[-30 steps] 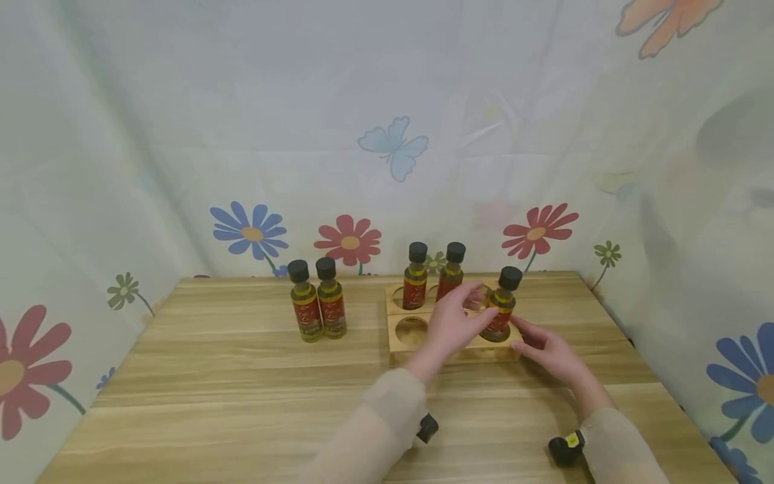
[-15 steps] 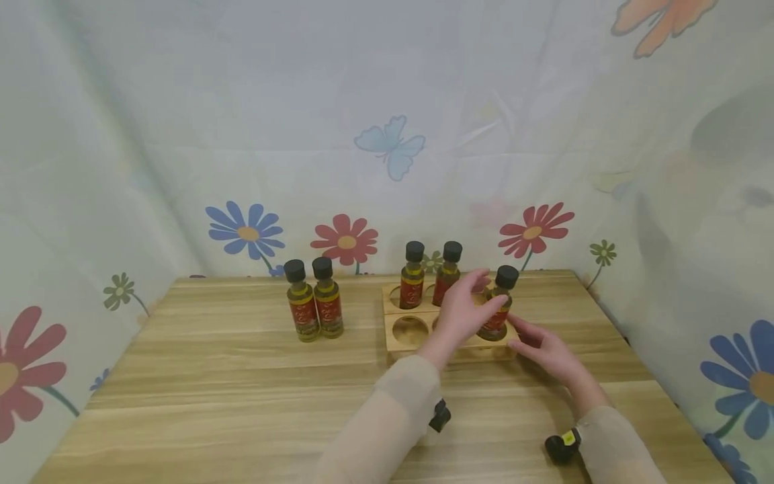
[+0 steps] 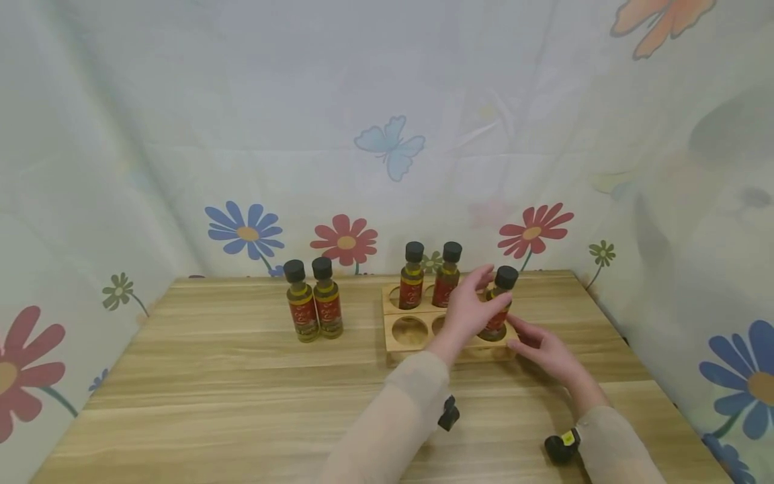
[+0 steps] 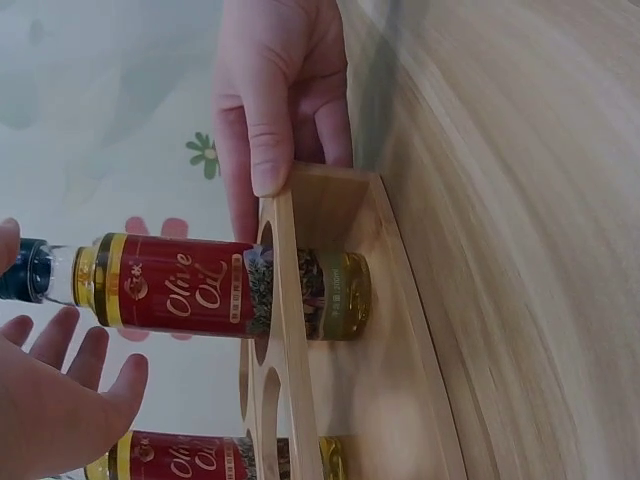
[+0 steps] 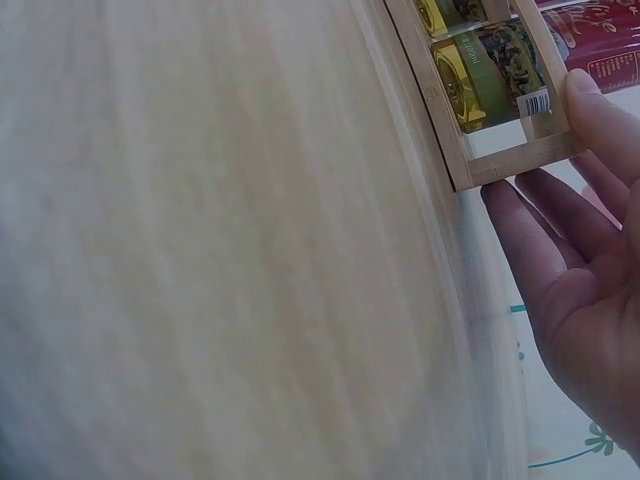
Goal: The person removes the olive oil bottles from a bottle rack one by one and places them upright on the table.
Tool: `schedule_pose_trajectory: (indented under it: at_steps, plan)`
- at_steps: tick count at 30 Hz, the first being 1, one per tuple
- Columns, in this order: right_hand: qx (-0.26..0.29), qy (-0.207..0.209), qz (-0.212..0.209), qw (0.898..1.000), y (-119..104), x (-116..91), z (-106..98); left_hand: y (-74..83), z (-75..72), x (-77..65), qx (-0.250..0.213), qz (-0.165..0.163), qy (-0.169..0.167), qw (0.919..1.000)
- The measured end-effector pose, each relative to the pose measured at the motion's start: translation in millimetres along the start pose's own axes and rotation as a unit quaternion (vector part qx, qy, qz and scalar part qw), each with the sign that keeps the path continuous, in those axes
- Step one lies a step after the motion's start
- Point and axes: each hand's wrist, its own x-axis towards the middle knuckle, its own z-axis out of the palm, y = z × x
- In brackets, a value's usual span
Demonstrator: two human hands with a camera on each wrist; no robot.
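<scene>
A wooden bottle rack (image 3: 399,346) with round holes stands on the table. In its front right hole stands an olive oil bottle (image 4: 185,285), upright, with a red label and dark cap; its base shows inside the rack in the left wrist view. My left hand (image 3: 470,312) reaches around this bottle near its neck, thumb on one side and relaxed, spread fingers on the other. My right hand (image 3: 547,348) grips the rack's right end, thumb on the top board and fingers against the side. Two more bottles, a left one (image 3: 411,286) and a middle one (image 3: 446,282), stand in the back row.
Two like bottles, a left one (image 3: 304,309) and a right one (image 3: 328,306), stand side by side on the wooden table (image 3: 242,403), left of the rack. A flower-printed curtain (image 3: 272,168) encloses the table's back and sides.
My left hand has moved a little to the right and upward, further around the front right bottle. My right hand stays at the rack's end. The view has shifted slightly.
</scene>
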Motion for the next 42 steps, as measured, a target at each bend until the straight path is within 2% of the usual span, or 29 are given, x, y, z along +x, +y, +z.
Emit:
schedule_pose_trajectory:
  at_steps: [17, 25, 36, 42]
  plan:
    - [0.016, 0.002, -0.011, 1.0, 0, 1, 0, 0.2, 6.5, 3.4, -0.031, -0.009, 0.024, 0.9992]
    - [0.015, 0.002, -0.006, 1.0, 0, 1, 1, -3.6, 9.7, 4.7, -0.026, -0.003, 0.035, 0.999]
    - [0.022, 0.002, -0.007, 1.0, -1, 0, 1, -5.9, 9.9, 0.0, -0.068, 0.012, 0.067, 0.9953]
    - [0.018, 0.009, -0.012, 1.0, -1, -1, 2, -7.4, 8.2, -4.1, -0.081, 0.016, 0.069, 0.9942]
